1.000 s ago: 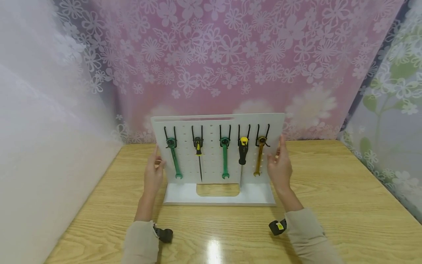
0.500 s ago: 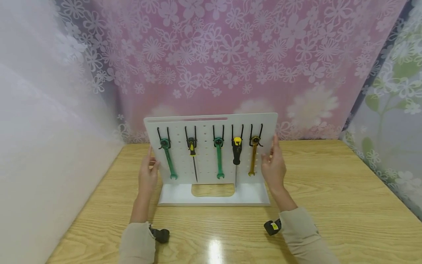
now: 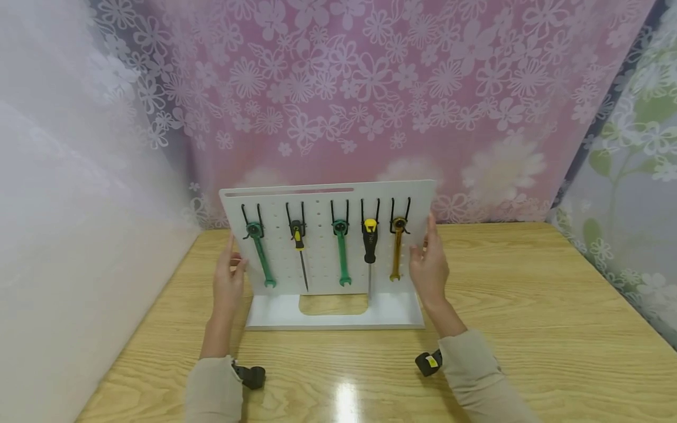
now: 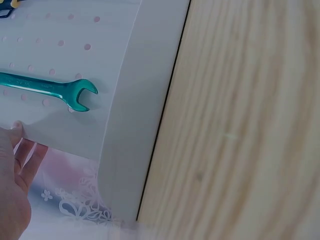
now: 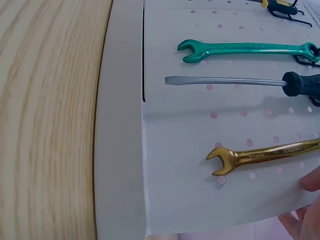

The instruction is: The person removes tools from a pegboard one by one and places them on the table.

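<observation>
A white pegboard stands upright on its flat white base on the table. My left hand grips its left edge, thumb in front and fingers behind. On the opposite edge, my right hand holds it the same way. Black hooks carry a green wrench, a small black-and-yellow screwdriver, a second green wrench, a larger screwdriver and a gold wrench. The gold wrench hangs nearest my right hand; the left green wrench is nearest my left.
The wooden table extends around the base on both sides and in front. A pale wall closes off the left. Behind the board hangs a pink floral curtain, and another floral cloth is at the right.
Both hands have shifted left together with the pegboard, its base and the tools hanging on it. The grip on each edge looks the same.
</observation>
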